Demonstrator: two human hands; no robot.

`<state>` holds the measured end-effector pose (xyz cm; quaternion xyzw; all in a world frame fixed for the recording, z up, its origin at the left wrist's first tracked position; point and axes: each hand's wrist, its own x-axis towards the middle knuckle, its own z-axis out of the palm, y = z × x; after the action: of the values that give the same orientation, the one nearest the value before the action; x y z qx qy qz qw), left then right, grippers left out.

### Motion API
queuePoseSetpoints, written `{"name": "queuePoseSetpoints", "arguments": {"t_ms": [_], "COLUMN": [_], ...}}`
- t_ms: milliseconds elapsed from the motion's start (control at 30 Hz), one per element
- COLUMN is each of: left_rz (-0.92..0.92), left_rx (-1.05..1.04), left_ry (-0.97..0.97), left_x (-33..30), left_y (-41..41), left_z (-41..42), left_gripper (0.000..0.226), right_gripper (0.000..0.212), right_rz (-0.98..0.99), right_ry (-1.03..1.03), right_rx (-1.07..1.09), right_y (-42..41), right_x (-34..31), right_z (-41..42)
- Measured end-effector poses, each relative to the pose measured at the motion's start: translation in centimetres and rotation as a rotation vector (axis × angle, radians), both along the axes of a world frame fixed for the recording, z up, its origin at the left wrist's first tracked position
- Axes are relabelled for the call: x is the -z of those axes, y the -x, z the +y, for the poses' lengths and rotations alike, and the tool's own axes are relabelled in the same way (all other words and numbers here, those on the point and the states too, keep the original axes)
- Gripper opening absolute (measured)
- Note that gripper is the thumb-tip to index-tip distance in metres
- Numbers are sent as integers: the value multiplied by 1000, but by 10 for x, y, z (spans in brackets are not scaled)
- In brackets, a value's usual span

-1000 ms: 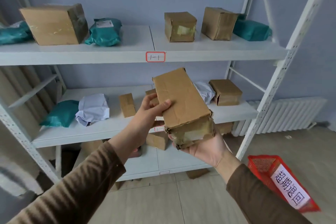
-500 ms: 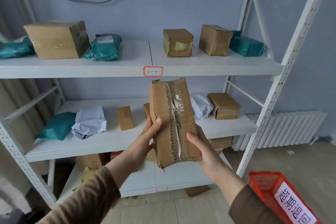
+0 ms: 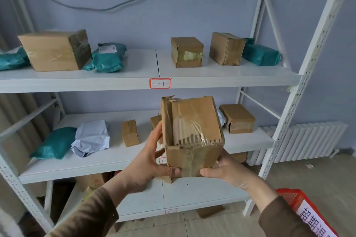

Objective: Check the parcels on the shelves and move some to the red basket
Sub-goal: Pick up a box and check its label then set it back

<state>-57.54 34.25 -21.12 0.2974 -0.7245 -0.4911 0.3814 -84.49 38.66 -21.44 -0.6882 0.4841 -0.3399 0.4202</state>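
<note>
I read "1-1" on red-bordered white tag [image 3: 159, 83] on top white metal shelf edge [image 3: 77, 84]. White sign [image 3: 316, 223] on red plastic basket [image 3: 289, 196]: "超期退", rest cut off.

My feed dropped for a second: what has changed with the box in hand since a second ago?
The taped cardboard box has been turned over between both hands, from its plain face to a taped end facing the camera. The left hand shifted from its side to underneath; the right hand still supports the bottom. Shelf parcels and the red basket stayed put.
</note>
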Motion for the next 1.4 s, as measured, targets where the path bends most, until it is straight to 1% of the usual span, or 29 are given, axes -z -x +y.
{"name": "queuePoseSetpoints", "arguments": {"t_ms": [33,67,133,167,233,300,367,433,500,567,600,633,667,700,733,767,833,900,933,967,1000,1067,1100,1167,1233,1400], "left_rz": [20,56,196,266,347,422,513,592,644,676,679,677,683,682,671,656,602,536,524,542,564,579,569,560,571,573], "left_rx": [3,8,30,29,6,-36,-90,-114,-119,-118,-132,-136,-141,-145,-147,-148,-171,-188,-195,-179,-170,-133,-124,-123,-144,-168], "left_ry": [-30,-80,-224,-303,-394,-458,-525,-563,-611,-654,-667,-671,-676,-674,-663,-652,-633,-600,-594,-622,-662,-704,-697,-678,-664,-563], "left_x": [-1,-1,1,3,6,4,0,-5,-10,-11,-12,-11,-10,-8,-8,-7,-6,-4,-4,-1,1,5,7,9,9,-3], "left_y": [-1,-1,-1,1,9,20,27,30,32,33,35,35,36,37,38,38,40,40,40,40,40,43,44,47,46,42], "left_z": [-1,-1,-2,-3,-7,-11,-16,-18,-17,-19,-18,-19,-20,-20,-19,-19,-17,-17,-18,-20,-19,-21,-20,-18,-16,-11], "left_gripper": [109,92,58,49,53,61,65,56,50,49,49,49,49,48,47,47,48,48,50,56,64,75,75,70,66,54], "right_gripper": [119,117,107,102,95,101,106,93,75,52,43,41,48,64,78,84,83,71,67,68,76,100,105,107,105,97], "right_rz": [-10,-33,-90,-112,-97,-39,-51,-98,-214,-408,-473,-503,-508,-493,-468,-445,-419,-386,-346,-296,-215,16,95,180,199,98], "right_ry": [22,61,150,183,241,284,288,273,209,81,16,-43,-101,-149,-171,-162,-110,-2,48,95,154,291,348,449,501,456], "right_rx": [-4,-5,39,87,187,263,292,278,272,248,215,171,130,95,75,62,86,166,217,276,339,457,498,540,550,514], "right_y": [0,-2,-12,-18,-32,-41,-44,-44,-41,-37,-35,-33,-32,-32,-33,-34,-37,-42,-45,-48,-51,-56,-59,-64,-67,-63], "right_x": [-3,-7,-20,-25,-34,-39,-41,-42,-39,-39,-38,-37,-36,-34,-31,-28,-23,-24,-27,-29,-29,-25,-24,-23,-22,-18], "right_z": [-1,-1,1,1,0,1,2,3,2,2,3,4,5,7,8,8,7,8,10,10,10,8,9,11,13,12]}}
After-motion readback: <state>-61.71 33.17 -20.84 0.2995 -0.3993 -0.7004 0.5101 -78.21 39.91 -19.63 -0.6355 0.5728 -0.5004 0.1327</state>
